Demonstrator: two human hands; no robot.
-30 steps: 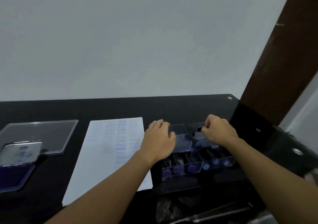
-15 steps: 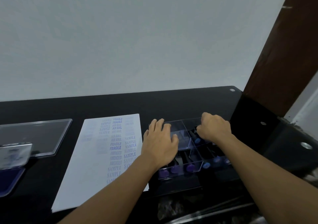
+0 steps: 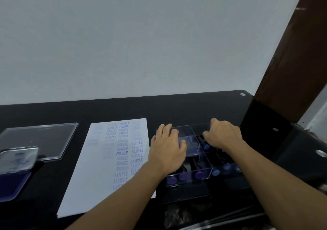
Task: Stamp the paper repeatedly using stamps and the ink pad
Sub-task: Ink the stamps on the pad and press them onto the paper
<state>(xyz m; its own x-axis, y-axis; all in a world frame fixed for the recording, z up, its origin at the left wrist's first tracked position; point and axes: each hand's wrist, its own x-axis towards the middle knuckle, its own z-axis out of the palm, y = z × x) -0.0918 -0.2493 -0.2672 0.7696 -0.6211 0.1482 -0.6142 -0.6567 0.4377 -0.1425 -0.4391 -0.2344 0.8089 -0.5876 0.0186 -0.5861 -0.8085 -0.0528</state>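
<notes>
The stamp box [image 3: 184, 130] is steadied under the flat, relaxed left hand [image 3: 168, 152] while the right hand [image 3: 223, 135] is curled inside; whether anything is gripped cannot be told. The paper [image 3: 99, 167] is kept just beside it.

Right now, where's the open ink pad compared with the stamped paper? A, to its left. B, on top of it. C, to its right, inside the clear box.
A: the ink pad lies left of the paper, apart from it, while the clear box sits on the paper's right side.
</notes>
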